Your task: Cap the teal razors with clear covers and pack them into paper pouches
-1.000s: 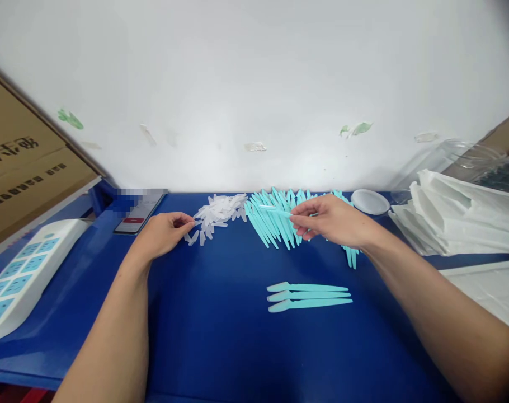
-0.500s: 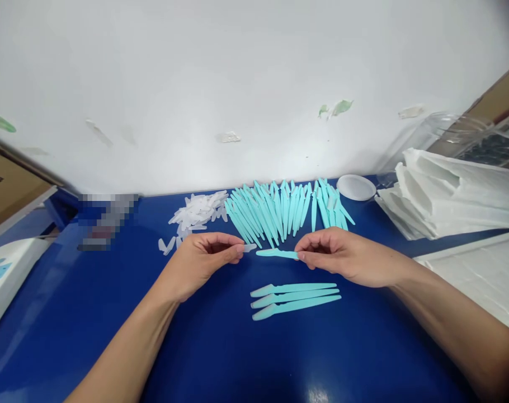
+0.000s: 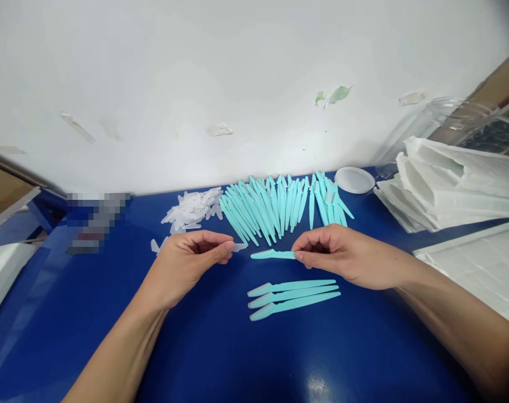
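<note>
Between thumb and fingers, my left hand pinches a small translucent cap. My right hand grips the handle end of a mint-green eyebrow razor, its head pointing left at the cap. A small gap separates cap and razor. Below them lie three more razors side by side, heads to the left. Behind my hands, many mint razors are fanned out along the wall. A heap of loose translucent caps sits to their left, partly behind my left hand.
A round whitish lid lies right of the fanned razors. White padded bags are stacked at the right, with a clear container behind. On the left are a white device and a blurred-out item. The blue table meets a white wall.
My left hand has drawn slightly left with the cap, so its gap to the razor is a little wider. The whole view has shifted slightly. Both grips are the same.
</note>
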The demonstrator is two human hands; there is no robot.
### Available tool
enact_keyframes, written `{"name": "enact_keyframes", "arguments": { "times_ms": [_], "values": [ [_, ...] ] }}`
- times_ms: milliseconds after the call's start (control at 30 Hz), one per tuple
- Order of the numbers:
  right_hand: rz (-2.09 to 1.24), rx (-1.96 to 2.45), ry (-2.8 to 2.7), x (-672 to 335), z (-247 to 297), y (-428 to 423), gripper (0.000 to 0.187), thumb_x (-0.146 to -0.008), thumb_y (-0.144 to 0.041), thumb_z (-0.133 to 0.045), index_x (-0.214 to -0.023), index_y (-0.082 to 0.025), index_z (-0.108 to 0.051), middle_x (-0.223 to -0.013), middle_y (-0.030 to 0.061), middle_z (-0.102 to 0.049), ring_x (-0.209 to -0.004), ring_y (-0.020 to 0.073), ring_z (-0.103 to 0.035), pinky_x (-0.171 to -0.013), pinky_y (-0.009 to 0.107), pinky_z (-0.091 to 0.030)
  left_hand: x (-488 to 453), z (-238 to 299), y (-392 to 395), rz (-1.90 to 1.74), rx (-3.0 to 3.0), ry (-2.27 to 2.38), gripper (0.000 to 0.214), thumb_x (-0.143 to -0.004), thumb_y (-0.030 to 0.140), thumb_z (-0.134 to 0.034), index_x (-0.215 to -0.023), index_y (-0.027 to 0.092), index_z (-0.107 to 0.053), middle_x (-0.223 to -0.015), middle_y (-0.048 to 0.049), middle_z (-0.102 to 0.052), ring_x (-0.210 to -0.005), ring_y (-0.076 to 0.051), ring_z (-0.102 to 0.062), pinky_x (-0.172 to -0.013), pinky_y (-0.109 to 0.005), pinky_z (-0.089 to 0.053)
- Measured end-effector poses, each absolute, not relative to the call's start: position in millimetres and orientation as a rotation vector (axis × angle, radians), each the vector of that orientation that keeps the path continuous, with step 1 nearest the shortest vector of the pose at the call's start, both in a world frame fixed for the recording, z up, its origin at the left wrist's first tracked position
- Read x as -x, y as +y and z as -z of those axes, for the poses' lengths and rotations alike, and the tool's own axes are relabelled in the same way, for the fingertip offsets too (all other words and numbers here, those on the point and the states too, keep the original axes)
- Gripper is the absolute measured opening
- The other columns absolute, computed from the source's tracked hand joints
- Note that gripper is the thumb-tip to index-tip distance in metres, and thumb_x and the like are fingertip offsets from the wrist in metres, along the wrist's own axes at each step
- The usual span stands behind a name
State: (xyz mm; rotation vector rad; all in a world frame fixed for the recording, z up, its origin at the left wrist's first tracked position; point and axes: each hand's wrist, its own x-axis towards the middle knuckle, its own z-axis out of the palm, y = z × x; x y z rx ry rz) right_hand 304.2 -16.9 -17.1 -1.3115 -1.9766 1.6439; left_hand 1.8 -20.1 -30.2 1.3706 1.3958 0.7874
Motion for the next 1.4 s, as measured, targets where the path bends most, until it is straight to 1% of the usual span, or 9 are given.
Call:
{"name": "enact_keyframes", "arguments": {
  "times_ms": [133, 333, 467, 600, 867, 1000, 1133, 1300, 1400],
  "values": [
    [-1.614, 1.316, -1.981, -305, 16, -17, 0.026, -0.095, -0.042, -0.058, -0.094, -0.020, -0.070, -0.074, -0.0036, -0.053, -0.065, 0.0107, -0.042, -0.059, 0.024, -0.035, -11, 32, -24, -0.755, -1.321, 1.342, 0.024, -0.077, 0.043, -0.086, -0.090, 0.022, -0.082, -0.079, -0.0037, -0.079, -0.073, -0.017, -0.073, -0.069, -0.025, -0.060],
    [-1.631, 1.375, -1.995, -298, 16, -18, 0.029, -0.095, -0.044, -0.056, -0.093, -0.020, -0.071, -0.076, -0.0008, -0.060, -0.063, 0.0120, -0.046, -0.056, 0.026, -0.036, -37, 35, -31, -0.690, -1.357, 1.314, 0.025, -0.080, 0.047, -0.082, -0.088, 0.023, -0.081, -0.079, -0.0038, -0.079, -0.074, -0.019, -0.073, -0.069, -0.028, -0.059],
    [-1.314, 1.434, -2.150, -293, 19, -24, 0.030, -0.094, -0.042, -0.056, -0.087, -0.023, -0.078, -0.086, 0.0021, -0.068, -0.072, 0.0150, -0.058, -0.063, 0.028, -0.041, -35, 32, -34, -0.532, -1.683, 1.331, 0.020, -0.087, 0.045, -0.074, -0.094, 0.029, -0.082, -0.085, -0.0015, -0.079, -0.074, -0.020, -0.070, -0.062, -0.028, -0.053],
    [-1.051, 1.445, -2.329, -289, 22, -32, 0.029, -0.094, -0.039, -0.056, -0.086, -0.027, -0.082, -0.088, 0.0027, -0.070, -0.069, 0.0152, -0.060, -0.063, 0.030, -0.041, -31, 29, -37, -0.415, -2.031, 1.240, 0.019, -0.093, 0.040, -0.065, -0.094, 0.034, -0.083, -0.085, -0.0016, -0.077, -0.075, -0.020, -0.067, -0.063, -0.029, -0.050],
    [-1.044, 1.384, -2.411, -291, 18, -35, 0.029, -0.092, -0.043, -0.061, -0.081, -0.026, -0.082, -0.077, 0.0025, -0.071, -0.067, 0.0164, -0.061, -0.063, 0.031, -0.041, -28, 26, -37, -0.348, -2.074, 1.151, 0.018, -0.093, 0.038, -0.066, -0.095, 0.032, -0.083, -0.094, -0.0025, -0.076, -0.078, -0.018, -0.068, -0.063, -0.027, -0.049],
    [-1.022, 1.572, -2.321, -294, 6, -22, 0.036, -0.091, -0.053, -0.059, -0.085, -0.025, -0.081, -0.069, 0.0010, -0.071, -0.060, 0.0167, -0.060, -0.056, 0.031, -0.040, -11, 16, -25, -0.683, -2.050, 1.451, 0.028, -0.090, 0.048, -0.067, -0.095, 0.025, -0.081, -0.093, -0.0026, -0.078, -0.081, -0.020, -0.067, -0.071, -0.027, -0.051],
    [-0.668, 1.715, -2.246, -274, -1, 6, 0.031, -0.089, -0.049, -0.063, -0.080, -0.024, -0.079, -0.076, 0.0020, -0.075, -0.069, 0.0193, -0.067, -0.067, 0.033, -0.046, 27, 11, -4, -0.945, -1.901, 1.972, 0.038, -0.086, 0.055, -0.066, -0.090, 0.019, -0.079, -0.078, -0.0012, -0.075, -0.068, -0.018, -0.062, -0.062, -0.026, -0.047],
    [-0.408, 1.828, -2.251, -239, 13, 44, 0.030, -0.084, -0.047, -0.067, -0.087, -0.018, -0.075, -0.074, 0.0071, -0.072, -0.083, 0.0275, -0.068, -0.074, 0.037, -0.047, 79, 19, 17, -0.764, -1.986, 2.213, 0.040, -0.085, 0.055, -0.063, -0.094, 0.020, -0.080, -0.086, -0.0038, -0.077, -0.071, -0.021, -0.065, -0.068, -0.030, -0.048],
    [-0.426, 1.836, -2.265, -231, 19, 55, 0.019, -0.082, -0.035, -0.067, -0.082, -0.018, -0.075, -0.070, 0.0072, -0.071, -0.078, 0.0257, -0.068, -0.073, 0.036, -0.047, 96, 25, 22, -0.558, -2.004, 2.215, 0.039, -0.082, 0.056, -0.064, -0.097, 0.023, -0.081, -0.089, -0.0049, -0.078, -0.076, -0.025, -0.069, -0.072, -0.032, -0.049]
  ]
}}
